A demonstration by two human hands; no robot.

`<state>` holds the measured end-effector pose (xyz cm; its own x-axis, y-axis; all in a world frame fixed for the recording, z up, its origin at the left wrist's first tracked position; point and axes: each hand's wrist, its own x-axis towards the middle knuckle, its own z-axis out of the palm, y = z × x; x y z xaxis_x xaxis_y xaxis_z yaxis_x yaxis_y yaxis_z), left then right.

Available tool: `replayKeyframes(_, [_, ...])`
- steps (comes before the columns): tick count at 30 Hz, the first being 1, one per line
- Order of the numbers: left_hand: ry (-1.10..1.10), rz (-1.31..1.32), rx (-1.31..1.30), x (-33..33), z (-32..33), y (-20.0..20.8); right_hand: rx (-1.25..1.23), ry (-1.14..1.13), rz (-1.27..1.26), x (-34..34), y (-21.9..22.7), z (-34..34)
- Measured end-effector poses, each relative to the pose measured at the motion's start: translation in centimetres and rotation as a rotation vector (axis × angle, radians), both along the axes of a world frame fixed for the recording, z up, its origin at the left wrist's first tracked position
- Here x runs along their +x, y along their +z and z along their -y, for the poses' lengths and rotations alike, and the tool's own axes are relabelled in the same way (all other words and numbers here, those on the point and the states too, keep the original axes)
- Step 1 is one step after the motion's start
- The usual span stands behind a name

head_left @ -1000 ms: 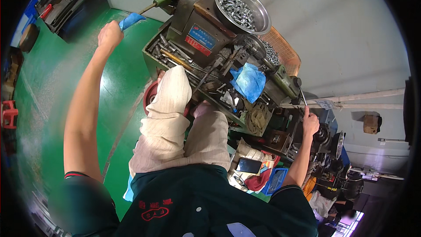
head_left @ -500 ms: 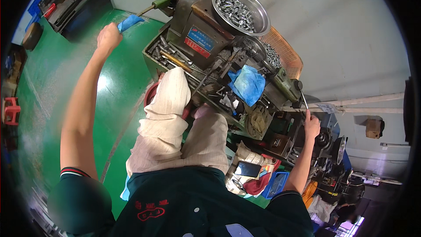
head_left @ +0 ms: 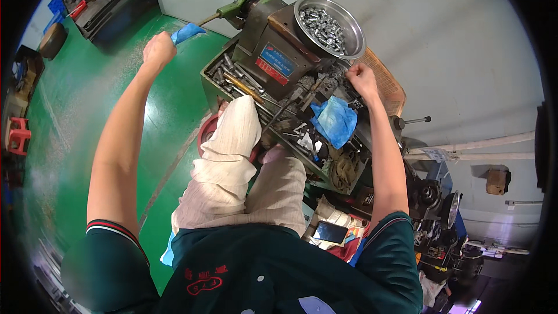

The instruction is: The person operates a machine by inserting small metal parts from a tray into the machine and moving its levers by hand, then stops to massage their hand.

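Note:
My left hand (head_left: 159, 50) is closed round the end of a green machine's lever (head_left: 210, 18), where a blue cloth (head_left: 187, 33) is wrapped. Over the middle of the small lathe (head_left: 273, 52), just below a steel bowl (head_left: 356, 28) of small metal parts (head_left: 323, 30), my right hand (head_left: 363, 79) has its fingers pinched together. Whatever lies between those fingertips is too small or hidden to make out. A crumpled blue cloth (head_left: 335, 121) rests on the lathe beside my right forearm. The black-knobbed lever (head_left: 414, 120) at the lathe's right end stands free of my hand.
Metal rods and a brass-coloured bar (head_left: 243, 86) lie in the lathe's tray. An orange basket (head_left: 381, 75) leans behind it by the wall. A phone (head_left: 329, 232) sits on cloths near my lap. Far left are a red stool (head_left: 18, 135) and a dark workbench (head_left: 116, 6).
My right hand has let go of the right-end lever and moved left to the lathe's middle, below the bowl. My left hand stays on its lever; the whole view has shifted slightly.

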<state>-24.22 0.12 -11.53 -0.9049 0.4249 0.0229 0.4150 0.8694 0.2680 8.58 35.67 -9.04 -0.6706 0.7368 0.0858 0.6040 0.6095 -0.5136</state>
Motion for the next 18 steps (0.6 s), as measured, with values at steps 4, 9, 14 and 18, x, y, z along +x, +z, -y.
replayKeyframes(4, [-0.009, -0.016, 0.015, 0.5, -0.4, -0.3, -0.081, 0.074, -0.036, -1.4, -2.4, -0.9])
replayKeyframes(9, [-0.03, -0.028, 0.034, 2.7, -0.3, -0.3, -0.161, 0.105, 0.015, -1.9, -1.8, -0.8])
replayKeyframes(14, [-0.071, -0.057, 0.168, 7.6, -1.3, -0.3, -0.328, 0.193, -0.172, -2.3, -1.8, -0.7])
replayKeyframes(18, [-0.058, 0.003, 0.162, 8.9, -1.7, 0.3, -0.372, 0.236, -0.266, -2.8, -2.0, -0.5])
